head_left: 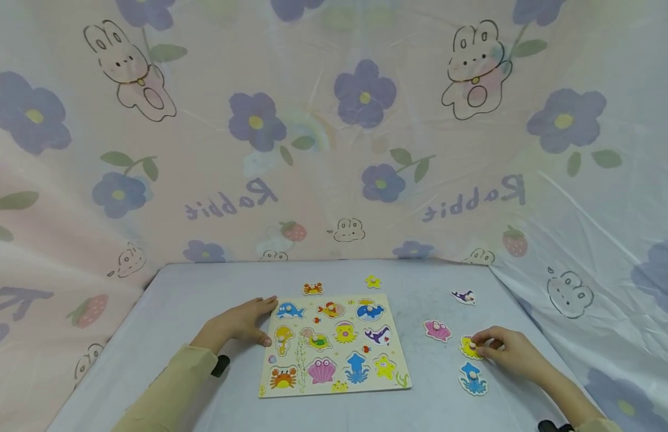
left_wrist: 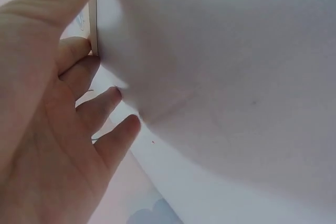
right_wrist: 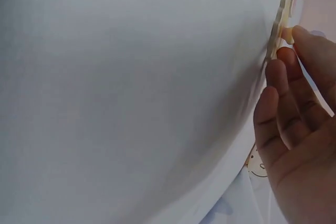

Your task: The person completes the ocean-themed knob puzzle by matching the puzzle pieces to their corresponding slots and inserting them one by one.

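Observation:
A wooden peg puzzle board (head_left: 334, 354) printed with sea animals lies on the white table. My left hand (head_left: 243, 324) rests at its left edge, fingers spread and extended; in the left wrist view the fingertips (left_wrist: 90, 45) meet the board's side. My right hand (head_left: 506, 349) pinches the knob of a yellow octopus puzzle piece (head_left: 466, 348) between thumb and index finger, right of the board. In the right wrist view the yellow piece (right_wrist: 278, 27) shows edge-on, close to the tabletop. A blue squid piece (head_left: 473, 380) lies just nearer the person.
Also right of the board are a pink shell piece (head_left: 438, 330) and a purple dolphin piece (head_left: 463, 297). Behind the board lie a crab piece (head_left: 313, 289) and a yellow starfish piece (head_left: 373, 281). A patterned curtain (head_left: 323, 150) hangs beyond the table.

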Action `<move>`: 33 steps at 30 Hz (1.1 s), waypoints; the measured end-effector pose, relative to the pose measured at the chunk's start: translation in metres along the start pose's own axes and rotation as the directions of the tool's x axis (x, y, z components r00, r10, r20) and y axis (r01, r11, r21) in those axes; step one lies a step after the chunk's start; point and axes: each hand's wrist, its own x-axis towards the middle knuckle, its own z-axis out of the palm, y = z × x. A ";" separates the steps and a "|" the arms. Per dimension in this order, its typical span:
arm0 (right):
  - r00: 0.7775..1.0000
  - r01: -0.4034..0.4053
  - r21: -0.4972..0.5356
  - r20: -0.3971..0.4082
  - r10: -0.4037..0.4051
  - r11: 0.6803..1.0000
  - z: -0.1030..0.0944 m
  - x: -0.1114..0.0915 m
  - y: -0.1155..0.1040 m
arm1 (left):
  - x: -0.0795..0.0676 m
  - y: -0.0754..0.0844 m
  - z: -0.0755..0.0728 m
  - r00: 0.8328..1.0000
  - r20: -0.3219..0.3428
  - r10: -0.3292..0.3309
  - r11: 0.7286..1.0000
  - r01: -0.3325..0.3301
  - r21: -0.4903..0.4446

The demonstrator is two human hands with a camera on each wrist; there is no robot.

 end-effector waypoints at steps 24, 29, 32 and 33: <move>0.999 0.043 -0.010 -0.014 -0.043 0.999 0.008 0.007 0.001 | -0.003 0.004 0.002 0.999 0.003 0.049 0.999 -0.049 0.018; 0.998 0.053 -0.033 -0.044 -0.054 0.998 0.008 0.006 -0.004 | -0.004 0.005 0.002 0.999 0.000 0.043 0.999 -0.043 0.010; 0.993 0.094 -0.033 -0.072 -0.096 0.995 0.008 0.007 -0.010 | -0.004 0.005 0.002 0.999 -0.001 0.046 0.999 -0.046 0.011; 0.990 0.111 -0.025 -0.079 -0.113 0.994 0.009 0.008 -0.013 | -0.003 0.004 0.002 0.999 -0.001 0.047 0.999 -0.047 0.013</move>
